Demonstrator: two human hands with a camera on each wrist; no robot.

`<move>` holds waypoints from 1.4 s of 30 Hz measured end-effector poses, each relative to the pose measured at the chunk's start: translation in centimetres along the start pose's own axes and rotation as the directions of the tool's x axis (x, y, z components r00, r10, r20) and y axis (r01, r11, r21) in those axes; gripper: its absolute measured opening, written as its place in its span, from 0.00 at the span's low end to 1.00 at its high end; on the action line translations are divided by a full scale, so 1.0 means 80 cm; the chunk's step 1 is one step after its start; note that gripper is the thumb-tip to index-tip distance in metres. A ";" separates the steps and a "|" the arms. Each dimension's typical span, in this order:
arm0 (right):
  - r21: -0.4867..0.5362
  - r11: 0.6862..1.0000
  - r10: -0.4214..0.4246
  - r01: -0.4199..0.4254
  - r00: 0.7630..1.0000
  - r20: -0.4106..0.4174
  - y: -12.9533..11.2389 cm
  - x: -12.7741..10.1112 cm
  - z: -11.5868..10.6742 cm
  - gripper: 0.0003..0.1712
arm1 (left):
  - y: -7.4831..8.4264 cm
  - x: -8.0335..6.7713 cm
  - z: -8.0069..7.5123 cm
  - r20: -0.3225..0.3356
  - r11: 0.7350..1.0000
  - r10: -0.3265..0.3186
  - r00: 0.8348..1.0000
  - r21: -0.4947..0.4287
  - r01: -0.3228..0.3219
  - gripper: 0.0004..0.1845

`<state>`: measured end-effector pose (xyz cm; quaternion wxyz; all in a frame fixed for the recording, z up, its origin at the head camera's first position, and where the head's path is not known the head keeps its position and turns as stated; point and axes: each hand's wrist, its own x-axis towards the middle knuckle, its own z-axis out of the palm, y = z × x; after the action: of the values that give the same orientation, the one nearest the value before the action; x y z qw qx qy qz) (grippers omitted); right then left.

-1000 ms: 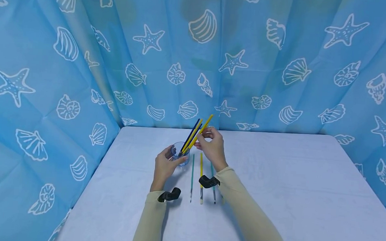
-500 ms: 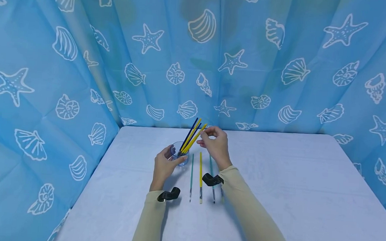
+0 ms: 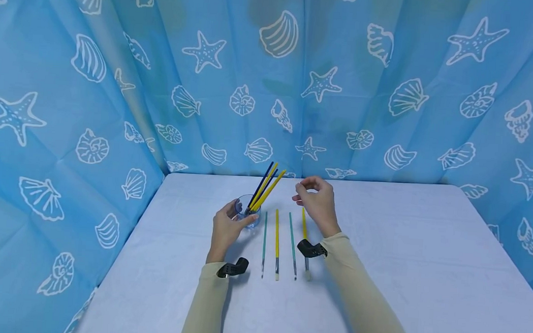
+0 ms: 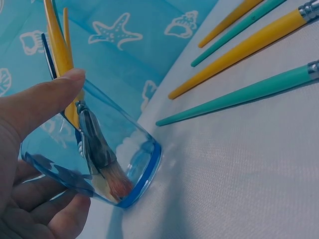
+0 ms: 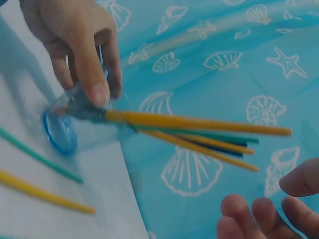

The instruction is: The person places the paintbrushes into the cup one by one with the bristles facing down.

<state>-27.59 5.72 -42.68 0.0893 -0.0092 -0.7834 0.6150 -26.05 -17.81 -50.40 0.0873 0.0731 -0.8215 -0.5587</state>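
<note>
Two hands are at work near the middle of the head view. The left hand [image 3: 226, 228] curls round a clear blue-rimmed glass [image 3: 248, 212]; the left wrist view shows its thumb across the glass wall and its fingers under the other side, so the grip is firm. The right hand [image 3: 319, 203] hovers above the table, just right of centre, with fingers loosely curled and thumb near the fingertips. It holds nothing that can be seen; the right wrist view shows only bare fingertips at the lower right of its frame.

Standing in the glass is a bunch of brushes [image 3: 265, 187], yellow and dark blue handles leaning up and to the right, bristles down against the base. The count looks like four or five, though the handles overlap too much to be sure.

Just right of the glass, four more brushes lie flat on the table [image 3: 403, 256], side by side and apart from one another: a teal brush [image 3: 264, 243], a yellow brush [image 3: 277, 243], a second teal brush [image 3: 292, 247] and a second yellow brush [image 3: 305, 235], whose lower part is hidden behind the right wrist.

Judging by this layout, roughly half the brushes are in the glass and four loose ones remain outside it.

Behind the table hangs a blue curtain [image 3: 93, 74] printed with shells and starfish.
</note>
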 end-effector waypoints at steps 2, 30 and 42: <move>-0.025 1.000 0.004 -0.004 1.000 -0.004 0.005 0.000 -0.009 0.12 | 0.001 0.000 0.001 0.000 1.000 -0.011 1.000 0.008 0.011 0.46; -0.190 0.972 0.144 -0.140 0.990 0.009 0.063 -0.021 -0.053 0.19 | 0.005 -0.003 0.003 -0.006 0.998 -0.051 0.999 0.025 0.051 0.48; -0.363 0.906 0.271 -0.217 0.957 0.106 0.081 -0.022 -0.043 0.24 | 0.004 -0.002 0.003 -0.006 0.997 -0.057 0.998 0.047 0.057 0.48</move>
<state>-25.95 10.42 -48.35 -0.0522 -0.0755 -0.8769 0.4718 -25.94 -17.45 -50.21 0.0714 0.1000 -0.8319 -0.5411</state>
